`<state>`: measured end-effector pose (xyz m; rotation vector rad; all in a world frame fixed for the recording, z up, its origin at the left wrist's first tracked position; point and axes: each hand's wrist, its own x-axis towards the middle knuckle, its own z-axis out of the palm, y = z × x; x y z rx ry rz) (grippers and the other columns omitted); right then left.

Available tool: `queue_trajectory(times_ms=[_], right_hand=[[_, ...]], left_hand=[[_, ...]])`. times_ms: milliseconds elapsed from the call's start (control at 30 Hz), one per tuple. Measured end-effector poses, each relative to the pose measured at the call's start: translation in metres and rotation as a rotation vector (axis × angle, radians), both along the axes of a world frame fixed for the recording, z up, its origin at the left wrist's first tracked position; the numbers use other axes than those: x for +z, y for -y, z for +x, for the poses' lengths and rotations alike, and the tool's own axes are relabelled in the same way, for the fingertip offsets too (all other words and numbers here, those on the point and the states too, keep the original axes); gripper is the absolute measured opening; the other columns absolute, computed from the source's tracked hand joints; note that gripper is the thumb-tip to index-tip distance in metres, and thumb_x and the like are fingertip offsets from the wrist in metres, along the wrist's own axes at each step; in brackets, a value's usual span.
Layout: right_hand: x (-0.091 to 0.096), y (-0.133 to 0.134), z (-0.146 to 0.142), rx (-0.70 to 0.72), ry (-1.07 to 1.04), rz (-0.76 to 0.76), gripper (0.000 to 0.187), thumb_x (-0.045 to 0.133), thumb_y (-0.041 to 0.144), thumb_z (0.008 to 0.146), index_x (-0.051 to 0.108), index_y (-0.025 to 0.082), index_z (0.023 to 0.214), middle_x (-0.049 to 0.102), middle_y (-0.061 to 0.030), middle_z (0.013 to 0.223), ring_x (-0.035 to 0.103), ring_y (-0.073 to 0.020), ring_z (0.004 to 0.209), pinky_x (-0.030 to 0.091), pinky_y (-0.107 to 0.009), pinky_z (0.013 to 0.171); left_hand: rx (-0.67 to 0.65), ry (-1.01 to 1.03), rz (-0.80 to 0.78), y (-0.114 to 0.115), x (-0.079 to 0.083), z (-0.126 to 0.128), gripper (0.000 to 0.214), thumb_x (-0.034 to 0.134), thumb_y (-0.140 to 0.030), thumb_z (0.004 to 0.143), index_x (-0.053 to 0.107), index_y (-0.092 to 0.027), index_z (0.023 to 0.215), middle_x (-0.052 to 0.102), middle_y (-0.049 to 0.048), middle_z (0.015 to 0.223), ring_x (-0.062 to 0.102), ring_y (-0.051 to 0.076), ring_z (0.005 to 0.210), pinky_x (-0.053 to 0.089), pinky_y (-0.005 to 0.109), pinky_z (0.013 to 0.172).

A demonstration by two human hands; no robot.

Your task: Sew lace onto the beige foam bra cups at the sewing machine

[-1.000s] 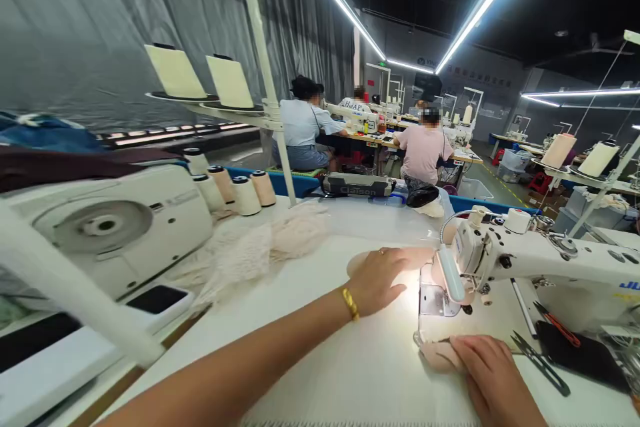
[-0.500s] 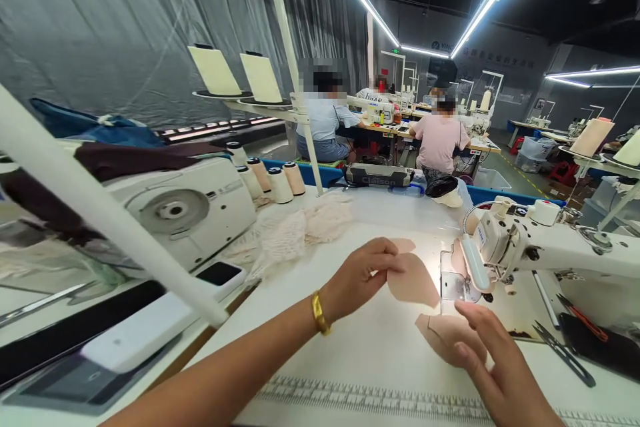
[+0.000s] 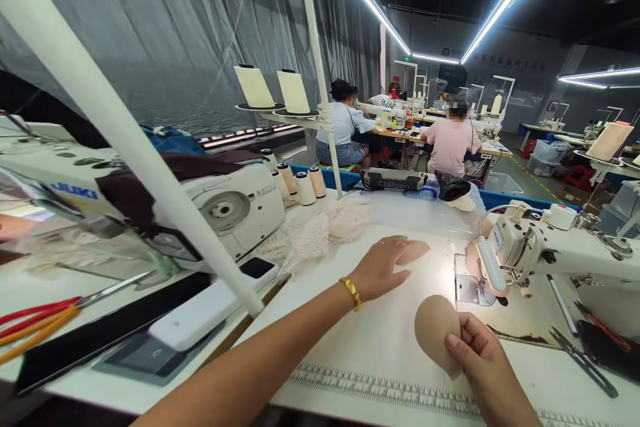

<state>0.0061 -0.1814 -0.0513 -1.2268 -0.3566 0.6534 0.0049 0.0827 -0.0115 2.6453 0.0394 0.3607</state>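
The right hand [image 3: 480,360] pinches a beige pad [image 3: 437,332] between thumb and fingers, holding it upright just above the worktop [image 3: 380,340] near the front edge, in front of the sewing machine [image 3: 545,247]. The left hand [image 3: 383,268] lies flat toward the middle of the worktop, fingers stretched out and holding nothing, their tips resting on a pink fabric piece [image 3: 416,251]. A heap of lace [image 3: 327,227] sits toward the back left, beside thread cones [image 3: 300,185].
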Motion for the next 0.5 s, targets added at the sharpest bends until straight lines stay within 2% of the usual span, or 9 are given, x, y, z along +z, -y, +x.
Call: queue_trajectory(times_ms=[33, 100, 200, 267, 367, 433, 500], right_hand=[[0.000, 0.003, 0.000, -0.010, 0.025, -0.024, 0.049, 0.082, 0.064, 0.076, 0.072, 0.020, 0.096, 0.072, -0.0050, 0.086, 0.065, -0.0213, 0.079, 0.050, -0.028, 0.067], [0.000, 0.011, 0.001, -0.027, 0.082, -0.067, 0.049, 0.079, 0.065, 0.078, 0.074, 0.020, 0.097, 0.073, -0.0057, 0.087, 0.066, -0.0228, 0.082, 0.052, -0.030, 0.071], [-0.001, 0.032, 0.005, -0.058, 0.178, -0.146, 0.050, 0.076, 0.067, 0.079, 0.076, 0.021, 0.098, 0.074, -0.0074, 0.095, 0.068, -0.0259, 0.091, 0.055, -0.033, 0.080], [-0.001, 0.052, 0.009, -0.075, 0.209, -0.233, 0.051, 0.075, 0.068, 0.079, 0.076, 0.022, 0.101, 0.076, -0.0084, 0.101, 0.069, -0.0274, 0.095, 0.057, -0.033, 0.082], [-0.001, 0.081, 0.016, -0.135, 0.210, -0.350, 0.049, 0.075, 0.064, 0.081, 0.075, 0.025, 0.111, 0.077, -0.0077, 0.107, 0.069, -0.0265, 0.097, 0.059, -0.030, 0.084], [-0.004, 0.093, 0.021, -0.179, 0.221, -0.381, 0.048, 0.076, 0.061, 0.082, 0.074, 0.026, 0.116, 0.076, -0.0072, 0.112, 0.069, -0.0255, 0.097, 0.059, -0.028, 0.086], [-0.008, 0.100, 0.026, -0.221, 0.229, -0.386, 0.049, 0.079, 0.059, 0.080, 0.074, 0.027, 0.117, 0.076, -0.0074, 0.115, 0.070, -0.0258, 0.099, 0.059, -0.027, 0.086]], left_hand=[[0.012, -0.004, 0.061, -0.005, -0.002, 0.013, 0.054, 0.067, -0.023, 0.079, 0.063, -0.018, 0.133, 0.062, 0.0164, 0.142, 0.055, 0.038, 0.131, 0.043, 0.057, 0.111], [-0.015, -0.034, 0.102, -0.012, -0.006, 0.032, 0.043, 0.060, -0.013, 0.079, 0.070, -0.014, 0.121, 0.070, 0.0185, 0.127, 0.061, 0.040, 0.120, 0.047, 0.058, 0.104], [-0.157, -0.061, 0.142, -0.020, -0.012, 0.036, 0.040, 0.049, -0.002, 0.078, 0.076, -0.018, 0.101, 0.077, 0.0116, 0.109, 0.068, 0.032, 0.106, 0.052, 0.050, 0.099], [-0.280, -0.085, 0.139, -0.026, -0.016, 0.022, 0.048, 0.048, 0.002, 0.075, 0.077, -0.024, 0.103, 0.076, 0.0048, 0.119, 0.068, 0.027, 0.113, 0.052, 0.043, 0.103], [-0.406, -0.101, 0.117, -0.035, -0.023, -0.013, 0.069, 0.048, 0.005, 0.071, 0.069, -0.030, 0.127, 0.060, 0.0015, 0.149, 0.055, 0.024, 0.137, 0.046, 0.042, 0.114], [-0.381, -0.065, 0.107, -0.036, -0.027, -0.038, 0.080, 0.048, 0.003, 0.070, 0.056, -0.029, 0.143, 0.048, 0.0056, 0.160, 0.044, 0.027, 0.147, 0.041, 0.048, 0.118], [-0.297, -0.004, 0.099, -0.030, -0.029, -0.058, 0.081, 0.052, -0.002, 0.072, 0.048, -0.028, 0.149, 0.044, 0.0086, 0.161, 0.040, 0.031, 0.148, 0.038, 0.053, 0.119]])
